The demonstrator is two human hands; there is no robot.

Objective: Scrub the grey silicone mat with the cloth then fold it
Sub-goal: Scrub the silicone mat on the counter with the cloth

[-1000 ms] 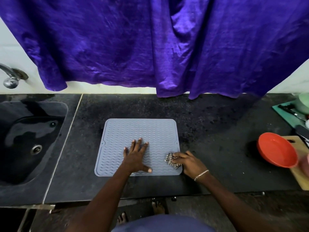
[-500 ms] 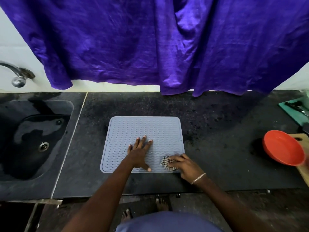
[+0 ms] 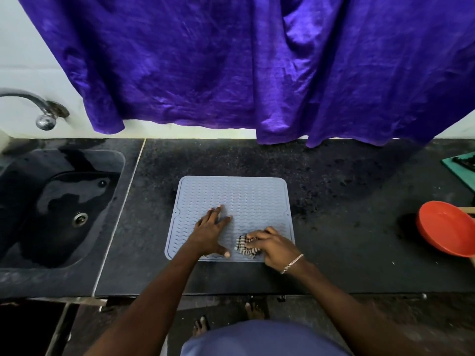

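Head view looks down on a person who works at a kitchen counter, and I take the grey mat (image 3: 231, 194) as the landmark. Behind the mat a wide purple curtain (image 3: 231, 60) hangs down to the back edge of the dark counter (image 3: 334, 188). Left of the mat, well apart, a black sink (image 3: 51, 201) is set into the counter, with a metal tap (image 3: 38, 109) above it. The mat itself lies flat, ribbed side up, directly in front of the person. Right of the mat, well apart, stands an orange bowl (image 3: 447, 227).

The left hand (image 3: 209, 232) lies flat on the mat near its front edge, with the fingers straight and spread wide; I judge that it pins the mat down. The right hand (image 3: 270, 244) is at the mat's front right corner, its fingers curled over a small checked cloth (image 3: 243, 245), which is bunched and pressed on the mat. A thin bracelet (image 3: 291, 263) is on that wrist.

To me the scrubbing is in progress and the folding is not begun. Several things can go wrong from here:

- **Cloth off the mat:** The cloth is close to the mat's front and right edges, so a long stroke may carry it onto the counter and bring dirt back.
- **Mat shifting:** Silicone is soft, so if the left hand presses too lightly, a stroke may push the mat or wrinkle its corner.
- **Hands meeting:** The hands are near each other, so a stroke to the left may bump the left hand.
- **Back part missed:** The back part of the mat is far from the cloth, and if it is skipped, dirt would be folded inside.

Whether the mat is wet, I cannot tell.
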